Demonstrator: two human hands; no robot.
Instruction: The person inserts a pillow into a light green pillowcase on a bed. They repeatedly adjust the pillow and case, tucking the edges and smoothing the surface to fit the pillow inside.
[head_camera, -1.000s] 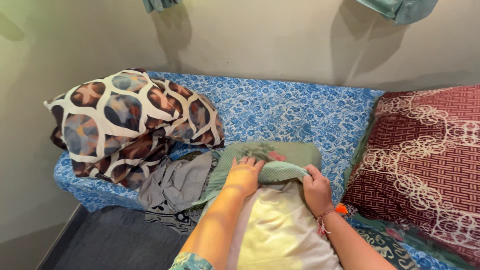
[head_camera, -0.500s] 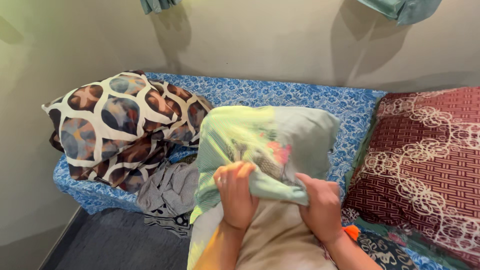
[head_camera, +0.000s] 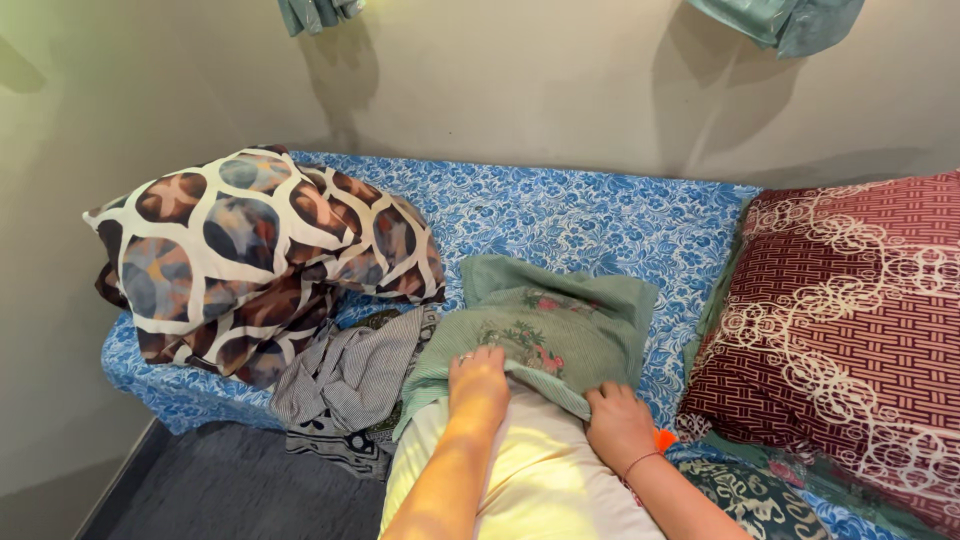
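Both hands sat at the open end of a green pillowcase (head_camera: 540, 335) w/ a flower print, partway over a pale yellow pillow (head_camera: 535, 480). Left hand (head_camera: 478, 385) lay on top of the case's rim, fingers (head_camera: 470, 358) curled over the cloth, pressing or pinching it; can't tell if it was a full grasp. Right hand (head_camera: 620, 425) had its fingers (head_camera: 600, 400) clenched on the rim at the other side.

The pillow lay on the bed (head_camera: 560, 215), near the front edge, between the two other pillows, far end pointing toward the wall. The case covered approx. the far half; the near half was still bare yellow. So, judging from this: case started and pulled on some way, rest of the pillow still to be covered, loose top end of the case still slack and unfilled.

At the left end of the bed: a brown-and-white patterned pillow (head_camera: 250, 245), w/ a grey striped cloth (head_camera: 345, 375) just beside the case. At the right end: a dark red pillow (head_camera: 850, 320).
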